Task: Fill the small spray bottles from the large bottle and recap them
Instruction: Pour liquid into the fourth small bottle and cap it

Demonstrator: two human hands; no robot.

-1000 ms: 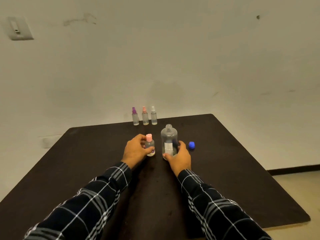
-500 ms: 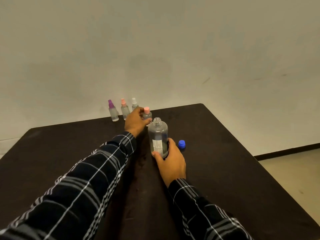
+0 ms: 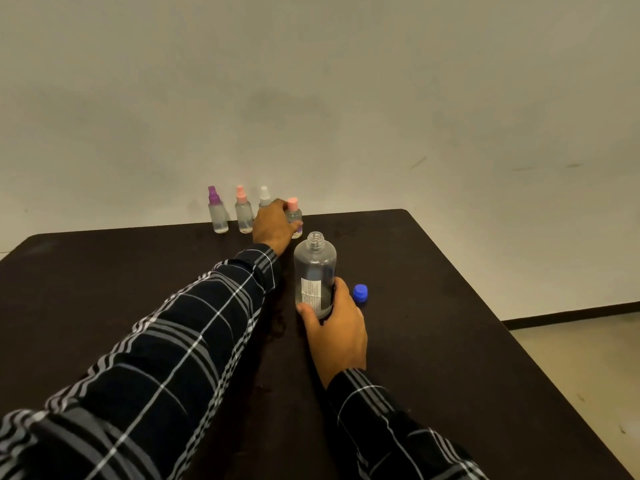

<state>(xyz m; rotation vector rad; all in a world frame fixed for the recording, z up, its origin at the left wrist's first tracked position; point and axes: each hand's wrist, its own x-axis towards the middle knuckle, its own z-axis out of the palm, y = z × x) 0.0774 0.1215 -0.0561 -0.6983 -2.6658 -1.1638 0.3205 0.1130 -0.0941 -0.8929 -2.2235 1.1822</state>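
My left hand reaches to the far edge of the dark table and grips a small clear bottle with a pink cap, standing upright at the right end of a row. That row holds a purple-topped spray bottle, a pink-topped spray bottle and a white-topped spray bottle, the last partly hidden by my hand. My right hand grips the base of the large clear bottle, which stands upright and uncapped mid-table. Its blue cap lies just right of it.
A plain wall rises directly behind the table's far edge. The table's right edge drops to a light floor with a dark baseboard. My plaid sleeves cross the near half of the table.
My left hand carried the pink-capped small bottle from beside the large bottle to the back row, right of the white-topped one. My right hand stayed on the large bottle.
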